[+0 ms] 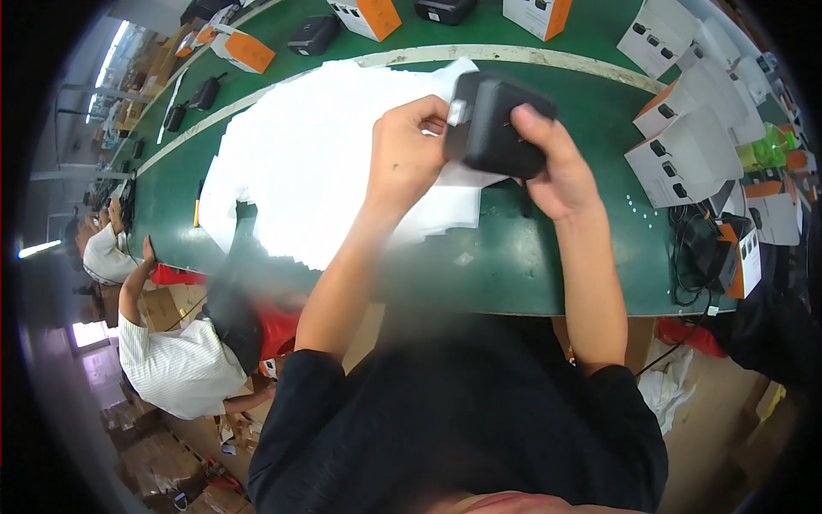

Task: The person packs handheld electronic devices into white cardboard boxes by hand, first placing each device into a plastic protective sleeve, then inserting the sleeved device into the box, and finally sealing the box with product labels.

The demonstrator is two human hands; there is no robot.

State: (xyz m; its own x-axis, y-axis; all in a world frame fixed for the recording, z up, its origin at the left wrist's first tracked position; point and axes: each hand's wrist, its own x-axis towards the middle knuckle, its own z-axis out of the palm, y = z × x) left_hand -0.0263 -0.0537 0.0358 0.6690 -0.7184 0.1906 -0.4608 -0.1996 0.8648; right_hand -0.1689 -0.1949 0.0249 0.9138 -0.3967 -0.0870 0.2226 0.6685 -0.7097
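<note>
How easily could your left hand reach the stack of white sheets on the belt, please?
Probably easily: the left hand hovers right over the white sheets, though its fingers are busy at the black device.

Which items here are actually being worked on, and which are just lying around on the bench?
In hand:
black boxy device, gripped by right hand
small white tag on it, pinched by left hand

Lying about:
white sheets
white-and-orange boxes
black devices on the green belt

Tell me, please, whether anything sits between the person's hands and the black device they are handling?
Nothing visible does. The right hand grips the black box-shaped device directly, and the left hand touches its near edge by a small white tab, above the white sheets.
</note>
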